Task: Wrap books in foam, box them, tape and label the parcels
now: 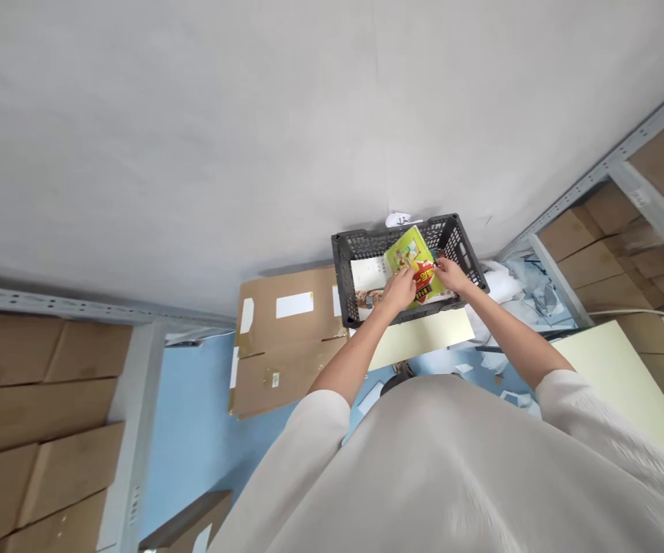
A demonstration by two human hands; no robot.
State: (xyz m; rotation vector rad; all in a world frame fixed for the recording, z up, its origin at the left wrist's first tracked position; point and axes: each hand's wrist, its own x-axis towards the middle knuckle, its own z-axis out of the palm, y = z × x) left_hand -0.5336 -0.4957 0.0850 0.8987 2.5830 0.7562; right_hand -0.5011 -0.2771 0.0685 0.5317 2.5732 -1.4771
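Left hand [401, 289] on green printed item [408, 248], right hand [450, 275] at its edge, fingers small, clamped or apart unclear.

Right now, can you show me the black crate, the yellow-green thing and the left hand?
Black crate [342, 278], head view: its left side wall.
Yellow-green thing [415, 259], head view: middle of its printed face.
Left hand [400, 289], head view: back of the hand.

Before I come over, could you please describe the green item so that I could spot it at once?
By the pale wall sits a black crate. In it, between the left hand and the right hand, is the green item. Its lime colour and red patch with yellow lettering set it apart from the white item beside it.
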